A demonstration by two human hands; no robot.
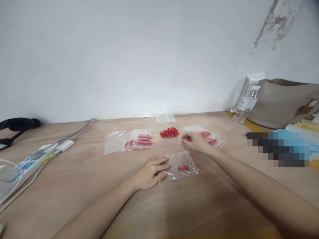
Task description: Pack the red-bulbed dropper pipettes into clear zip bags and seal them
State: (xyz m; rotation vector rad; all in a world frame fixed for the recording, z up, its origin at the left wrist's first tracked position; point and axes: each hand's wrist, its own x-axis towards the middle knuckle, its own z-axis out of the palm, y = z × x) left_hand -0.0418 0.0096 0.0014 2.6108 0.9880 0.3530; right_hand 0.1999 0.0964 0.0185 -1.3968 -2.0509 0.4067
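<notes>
My left hand (pixel 152 172) lies flat with its fingers stretched over the left side of a clear zip bag (pixel 171 170). Inside that bag is a small red piece (pixel 183 167). Beyond it lies a fanned bunch of droppers (pixel 170 132) with red bulbs and thin clear stems. My right hand (pixel 195 141) has its fingers drawn together at the right edge of the bunch, by the stems. Whatever is between those fingertips is hidden.
Filled bags with red bulbs (pixel 142 141) lie left of the droppers, beside a flat bag (pixel 114 142). More bags (pixel 211 141) lie right; another bag (pixel 165 118) is by the wall. A power strip (pixel 27 166) with cables, a water bottle (pixel 246 104) and a handbag (pixel 279 103) flank the table.
</notes>
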